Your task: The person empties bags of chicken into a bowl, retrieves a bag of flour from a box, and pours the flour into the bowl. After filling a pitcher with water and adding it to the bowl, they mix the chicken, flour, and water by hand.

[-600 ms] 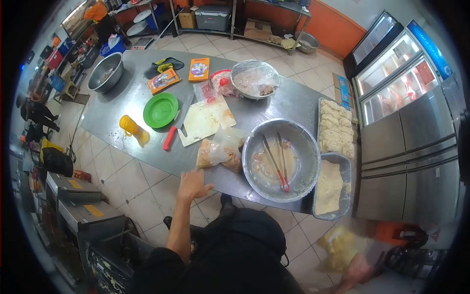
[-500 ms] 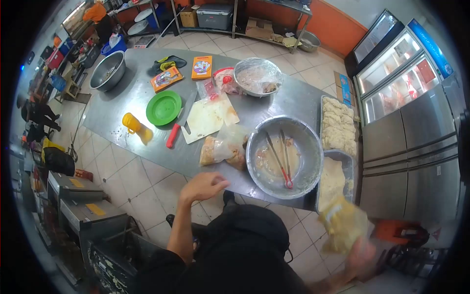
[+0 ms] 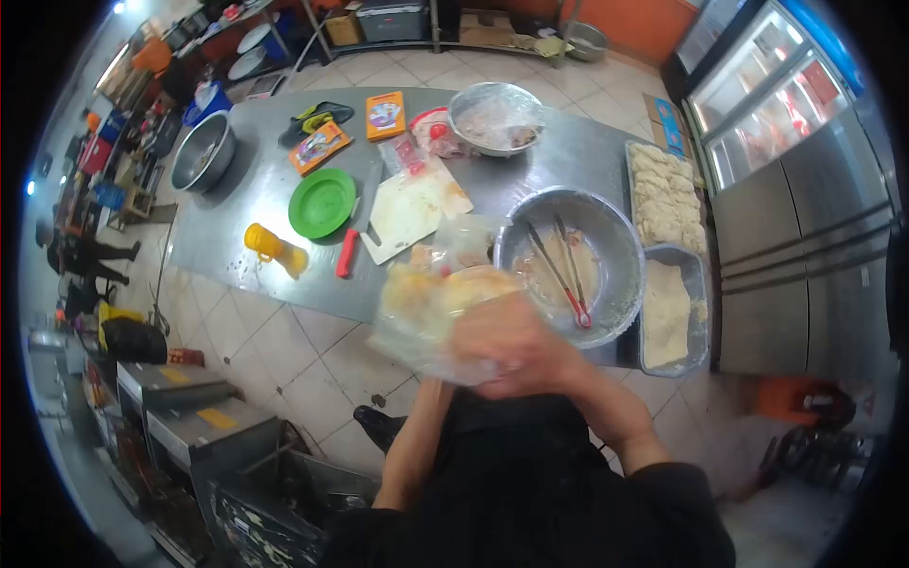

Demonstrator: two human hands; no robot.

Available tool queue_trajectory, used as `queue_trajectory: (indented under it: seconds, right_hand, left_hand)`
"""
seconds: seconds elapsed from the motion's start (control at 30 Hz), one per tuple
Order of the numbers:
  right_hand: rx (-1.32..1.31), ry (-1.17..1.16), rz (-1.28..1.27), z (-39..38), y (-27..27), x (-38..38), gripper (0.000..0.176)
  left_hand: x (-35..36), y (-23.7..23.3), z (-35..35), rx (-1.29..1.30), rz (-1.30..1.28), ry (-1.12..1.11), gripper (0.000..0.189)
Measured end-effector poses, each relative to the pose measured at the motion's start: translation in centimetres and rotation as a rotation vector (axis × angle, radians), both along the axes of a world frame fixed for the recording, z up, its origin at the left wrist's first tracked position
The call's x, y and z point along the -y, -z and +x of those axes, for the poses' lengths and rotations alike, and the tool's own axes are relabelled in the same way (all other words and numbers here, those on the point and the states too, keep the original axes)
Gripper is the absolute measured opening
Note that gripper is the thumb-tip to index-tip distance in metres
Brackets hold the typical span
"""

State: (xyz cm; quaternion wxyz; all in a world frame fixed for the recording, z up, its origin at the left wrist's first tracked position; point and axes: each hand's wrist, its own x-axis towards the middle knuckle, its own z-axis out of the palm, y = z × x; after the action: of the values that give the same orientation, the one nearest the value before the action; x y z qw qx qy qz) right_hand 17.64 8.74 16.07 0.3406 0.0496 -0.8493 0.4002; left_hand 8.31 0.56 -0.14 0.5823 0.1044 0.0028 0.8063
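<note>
My right hand (image 3: 511, 343), blurred by motion, is closed on a clear plastic bag (image 3: 407, 317) of pale yellow food in front of my body. Of my left arm, the forearm (image 3: 417, 443) shows; that hand and its fingers are hidden behind the bag and my right hand. Just beyond, another plastic bag (image 3: 466, 241) lies on the table, partly covered. To its right stands a big metal bowl (image 3: 620, 308) with leftover batter-like residue and red-ended tongs (image 3: 566, 275) inside.
On the steel table (image 3: 213, 251) are a white cutting board (image 3: 412, 208), a red-handled knife (image 3: 347, 254), a green plate (image 3: 322, 204), a yellow shaker (image 3: 265, 243) and a film-covered bowl (image 3: 497, 118). Trays of breaded pieces (image 3: 666, 194) and pale flour (image 3: 666, 317) line the right edge.
My right hand has brought the bag from the far right to in front of my body. My left hand, open to view before, is now behind it. The view has shifted slightly.
</note>
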Motion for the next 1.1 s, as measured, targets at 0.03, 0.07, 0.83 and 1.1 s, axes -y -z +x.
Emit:
queue_trajectory:
  seconds: [0.03,0.07,0.83,1.1]
  right_hand:
    - [-0.023,-0.047,-0.067,-1.3,1.1,0.6,0.023]
    - [-0.051,-0.094,-0.129,-2.4,2.1,1.2,0.025]
    - [0.055,0.023,-0.107,5.9,1.5,-6.6,0.029]
    - [0.918,0.919,-0.155,13.8,19.6,-14.5,0.042]
  left_hand:
    - [0.7,0.4,0.3,0.023,-0.022,0.016,0.080]
    - [1.7,0.9,0.6,0.048,-0.040,0.025,0.079]
    - [-1.4,5.8,5.0,0.368,-0.064,0.131,0.066]
    - [-1.5,6.3,3.9,0.487,-0.048,0.112,0.061]
